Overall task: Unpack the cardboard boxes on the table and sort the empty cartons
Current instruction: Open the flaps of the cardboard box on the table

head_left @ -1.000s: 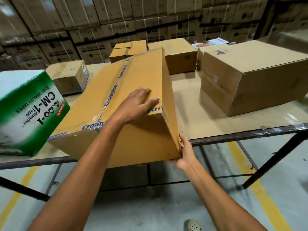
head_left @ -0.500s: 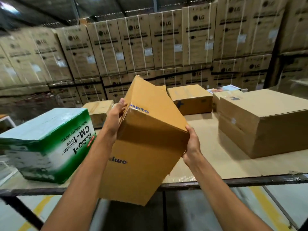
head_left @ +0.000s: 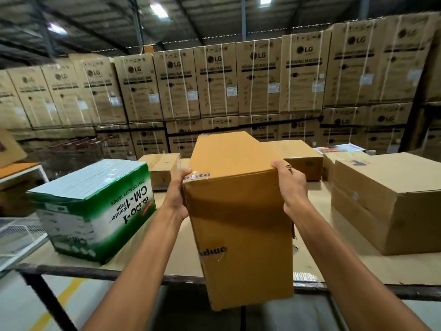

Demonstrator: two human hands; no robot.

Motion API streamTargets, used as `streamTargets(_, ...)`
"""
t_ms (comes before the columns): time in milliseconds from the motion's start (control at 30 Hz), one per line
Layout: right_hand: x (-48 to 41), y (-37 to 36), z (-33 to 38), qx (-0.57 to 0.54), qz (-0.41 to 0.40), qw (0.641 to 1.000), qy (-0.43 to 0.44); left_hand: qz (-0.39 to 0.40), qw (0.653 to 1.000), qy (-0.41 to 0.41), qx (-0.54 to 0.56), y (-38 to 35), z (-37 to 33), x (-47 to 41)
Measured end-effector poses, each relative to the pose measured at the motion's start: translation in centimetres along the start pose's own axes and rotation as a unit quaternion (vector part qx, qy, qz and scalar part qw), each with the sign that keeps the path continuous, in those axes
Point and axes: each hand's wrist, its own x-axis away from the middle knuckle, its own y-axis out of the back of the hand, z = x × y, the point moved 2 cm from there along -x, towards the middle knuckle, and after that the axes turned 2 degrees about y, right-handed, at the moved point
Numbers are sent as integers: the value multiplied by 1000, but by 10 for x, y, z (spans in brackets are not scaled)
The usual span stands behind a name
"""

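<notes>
A long tan cardboard box (head_left: 241, 216) with blue printed tape hangs in the air before me, its lower end past the table's near edge. My left hand (head_left: 177, 193) grips its upper left corner, fingers curled over the edge. My right hand (head_left: 290, 187) grips the upper right corner the same way. The box looks taped shut. A green and white tape carton (head_left: 95, 211) stands on the table (head_left: 181, 256) to the left. A large brown carton (head_left: 391, 201) stands to the right.
Two smaller brown boxes (head_left: 162, 169) (head_left: 301, 158) stand at the table's far side, with a colourful printed sheet (head_left: 338, 149) behind the right one. Stacked washing-machine cartons (head_left: 238, 80) fill the back wall. A white wire rack (head_left: 19, 237) is at the left.
The long box went from lying tilted on the table to lifted upright in both hands. My left hand shifted from its top face to its upper left corner. The camera tilted up.
</notes>
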Motion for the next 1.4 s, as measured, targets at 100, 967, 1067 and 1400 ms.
streamTargets(100, -6, 4, 8, 48, -4, 998, 31, -1, 1000, 6, 24, -5, 5, -10)
streamTargets(967, 47, -83, -133, 661, 356, 631, 195, -148, 956, 132, -214, 70, 134, -8)
streamTargets(1067, 39, -76, -119, 637, 414, 627, 173, -166, 899, 37, -403, 63, 133, -7)
streamTargets(1400, -12, -10, -122, 573, 280, 751, 172, -147, 718, -183, -656, 68, 108, -36)
